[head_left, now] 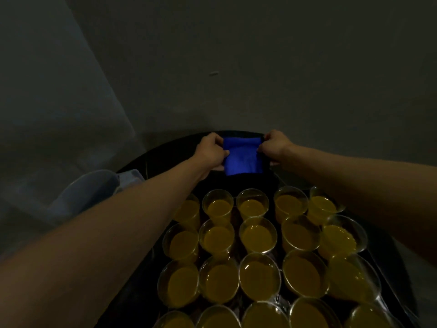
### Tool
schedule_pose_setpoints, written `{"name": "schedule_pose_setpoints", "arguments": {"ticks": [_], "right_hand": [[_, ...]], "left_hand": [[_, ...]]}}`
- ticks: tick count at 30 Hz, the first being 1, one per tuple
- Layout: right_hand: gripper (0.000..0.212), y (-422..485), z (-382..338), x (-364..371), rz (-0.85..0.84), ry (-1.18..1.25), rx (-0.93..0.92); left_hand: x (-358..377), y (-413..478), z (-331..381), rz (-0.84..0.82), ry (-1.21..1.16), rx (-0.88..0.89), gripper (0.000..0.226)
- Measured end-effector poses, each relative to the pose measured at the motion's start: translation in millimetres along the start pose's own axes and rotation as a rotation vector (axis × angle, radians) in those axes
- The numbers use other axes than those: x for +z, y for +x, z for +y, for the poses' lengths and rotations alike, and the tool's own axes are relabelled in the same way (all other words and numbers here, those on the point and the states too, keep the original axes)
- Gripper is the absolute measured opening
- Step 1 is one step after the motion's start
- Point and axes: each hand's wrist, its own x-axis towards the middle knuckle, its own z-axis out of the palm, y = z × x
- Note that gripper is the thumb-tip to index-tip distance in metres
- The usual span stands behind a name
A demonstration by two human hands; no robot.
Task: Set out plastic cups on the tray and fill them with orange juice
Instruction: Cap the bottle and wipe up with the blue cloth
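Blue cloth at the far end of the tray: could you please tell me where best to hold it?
The blue cloth is limp, so grip its two side edges, one hand from each side, as the left hand and right hand pinch it now; opposite grips probably keep it spread.

A dim catering or serving corner is suggested; the exact kind cannot be told. Rows of clear plastic cups [257,220] filled with orange juice [259,279] are packed on a black tray [384,259] nearer than the left hand [211,150] and right hand [274,145], by which a blue cloth [243,158] is gripped. Beyond them a bare grey wall [236,67] is seen.
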Motion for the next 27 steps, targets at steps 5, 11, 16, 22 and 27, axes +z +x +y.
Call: {"name": "schedule_pose_setpoints", "arguments": {"ticks": [5, 11, 16, 22, 27], "right_hand": [[0.047, 23.8, 18.0, 15.0, -0.065, -0.105, 0.155], [0.056, 39.0, 40.0, 27.5, -0.082, -0.477, 0.082], [0.040, 39.1, 42.9, 19.7, -0.271, -0.831, -0.351], [0.038, 37.9, 34.3, 41.0, -0.422, -1.040, -0.528], [0.046, 34.7, 10.5, 72.4, -0.482, -1.095, -0.600]], "left_hand": [[10.1, 29.7, -21.8, -0.089, 0.034, -0.108, 0.043], [16.1, 43.7, -39.0, -0.332, 0.627, 0.129, 0.049], [16.4, 45.6, -43.2, -0.604, 1.061, 0.228, 0.051], [-1.2, 38.8, -39.4, -0.709, 1.285, 0.166, 0.062], [-25.0, 30.0, -37.2, -0.720, 1.391, 0.046, 0.052]]}}
